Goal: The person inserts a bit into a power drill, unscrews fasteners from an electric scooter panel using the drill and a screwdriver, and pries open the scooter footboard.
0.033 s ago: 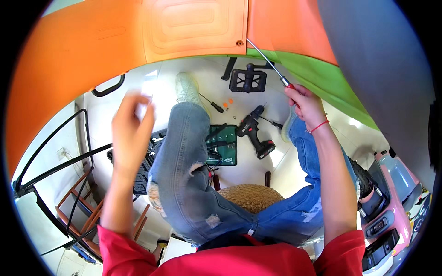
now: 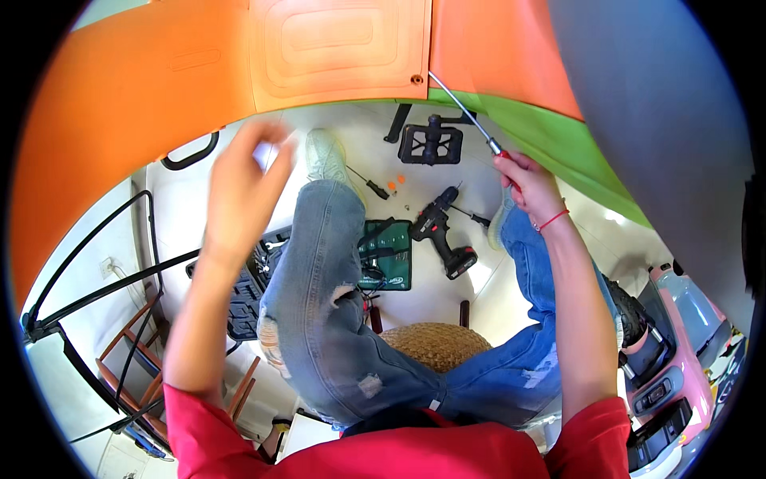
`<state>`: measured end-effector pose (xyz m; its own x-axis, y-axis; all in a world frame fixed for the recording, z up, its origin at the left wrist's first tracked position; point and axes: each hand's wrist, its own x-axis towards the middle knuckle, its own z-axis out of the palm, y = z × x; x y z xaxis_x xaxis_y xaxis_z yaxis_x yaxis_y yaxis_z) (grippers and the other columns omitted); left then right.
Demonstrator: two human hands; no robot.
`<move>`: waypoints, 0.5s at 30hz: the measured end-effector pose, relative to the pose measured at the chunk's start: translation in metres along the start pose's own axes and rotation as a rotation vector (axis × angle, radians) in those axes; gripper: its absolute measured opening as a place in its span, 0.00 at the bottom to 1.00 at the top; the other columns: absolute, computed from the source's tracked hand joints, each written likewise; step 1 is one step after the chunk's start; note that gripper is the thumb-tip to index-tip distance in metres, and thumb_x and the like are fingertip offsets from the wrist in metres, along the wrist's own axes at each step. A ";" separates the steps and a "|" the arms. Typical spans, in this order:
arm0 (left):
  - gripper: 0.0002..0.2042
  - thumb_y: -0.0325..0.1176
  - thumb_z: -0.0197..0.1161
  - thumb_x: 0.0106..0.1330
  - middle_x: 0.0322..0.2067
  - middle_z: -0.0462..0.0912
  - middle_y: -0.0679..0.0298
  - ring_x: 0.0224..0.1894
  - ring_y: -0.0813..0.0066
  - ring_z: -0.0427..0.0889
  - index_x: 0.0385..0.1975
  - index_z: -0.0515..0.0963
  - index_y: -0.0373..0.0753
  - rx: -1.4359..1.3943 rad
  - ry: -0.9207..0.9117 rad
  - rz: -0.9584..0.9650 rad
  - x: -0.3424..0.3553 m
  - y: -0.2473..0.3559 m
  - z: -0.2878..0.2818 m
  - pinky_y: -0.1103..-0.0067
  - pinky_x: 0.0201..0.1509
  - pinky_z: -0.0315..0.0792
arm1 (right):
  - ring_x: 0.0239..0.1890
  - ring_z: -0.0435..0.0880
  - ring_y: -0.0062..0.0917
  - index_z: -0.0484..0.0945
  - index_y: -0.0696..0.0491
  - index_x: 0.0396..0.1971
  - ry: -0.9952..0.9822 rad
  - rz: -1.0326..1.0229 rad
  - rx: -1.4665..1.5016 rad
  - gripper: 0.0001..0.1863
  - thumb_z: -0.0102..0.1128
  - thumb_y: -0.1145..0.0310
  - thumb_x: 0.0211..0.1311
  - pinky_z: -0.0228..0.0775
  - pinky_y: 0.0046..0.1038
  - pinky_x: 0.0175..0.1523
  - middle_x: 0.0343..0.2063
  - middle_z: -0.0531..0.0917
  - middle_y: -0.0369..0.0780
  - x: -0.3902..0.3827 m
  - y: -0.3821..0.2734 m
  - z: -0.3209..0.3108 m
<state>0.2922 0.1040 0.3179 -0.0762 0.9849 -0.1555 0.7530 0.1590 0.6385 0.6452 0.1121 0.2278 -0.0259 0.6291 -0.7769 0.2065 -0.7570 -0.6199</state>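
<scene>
My right hand [image 2: 528, 185] is closed round the red handle of a screwdriver [image 2: 467, 112]. Its long metal shaft slants up and left, the tip at the edge of an orange plastic panel [image 2: 343, 68], just right of a small screw hole. My left hand [image 2: 249, 180] is raised below the orange panel, smeared by motion. Its thumb and fingers look curved, with a gap between them; whether something small is held I cannot make out. Green [image 2: 550, 144] and dark grey [image 2: 654, 104] panels adjoin the orange one on the right.
On the floor lie a cordless drill [image 2: 441, 233], a black pedal [image 2: 431, 142], two black-handled screwdrivers, small orange pieces [image 2: 396, 184], a green tool pouch [image 2: 388, 255] and a dark tool case [image 2: 243, 307]. Black metal frames [image 2: 96, 287] stand left, a pink ride-on toy [image 2: 678, 351] right, a woven stool [image 2: 435, 343] below.
My left hand has moved up and to the right, closer to the orange panel. My right hand and its screwdriver stay nearly in place, with a slight shift downward in the picture.
</scene>
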 end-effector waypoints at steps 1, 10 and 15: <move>0.09 0.33 0.60 0.62 0.26 0.77 0.66 0.27 0.83 0.70 0.36 0.75 0.34 0.030 -0.068 0.079 0.037 0.001 0.013 0.84 0.31 0.66 | 0.13 0.60 0.08 0.79 0.53 0.30 -0.007 0.014 -0.045 0.10 0.60 0.62 0.61 0.49 0.16 0.18 0.16 0.70 0.28 0.011 0.012 -0.003; 0.16 0.40 0.57 0.58 0.41 0.80 0.46 0.45 0.53 0.79 0.36 0.78 0.32 0.365 -0.031 0.241 0.216 0.090 0.078 0.64 0.50 0.73 | 0.27 0.80 0.41 0.81 0.53 0.34 0.531 -0.873 -1.158 0.13 0.61 0.59 0.56 0.72 0.34 0.35 0.25 0.81 0.46 0.016 0.017 -0.001; 0.18 0.43 0.52 0.60 0.44 0.80 0.54 0.49 0.56 0.78 0.43 0.75 0.38 0.391 -0.010 0.273 0.276 0.058 0.143 0.66 0.54 0.72 | 0.28 0.80 0.42 0.80 0.55 0.35 0.597 -0.780 -1.039 0.11 0.61 0.65 0.54 0.72 0.37 0.34 0.27 0.80 0.49 -0.010 -0.003 0.031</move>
<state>0.4081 0.3755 0.2038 0.1640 0.9860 -0.0300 0.9341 -0.1454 0.3261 0.6142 0.1024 0.2336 -0.1100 0.9930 0.0426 0.9479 0.1177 -0.2961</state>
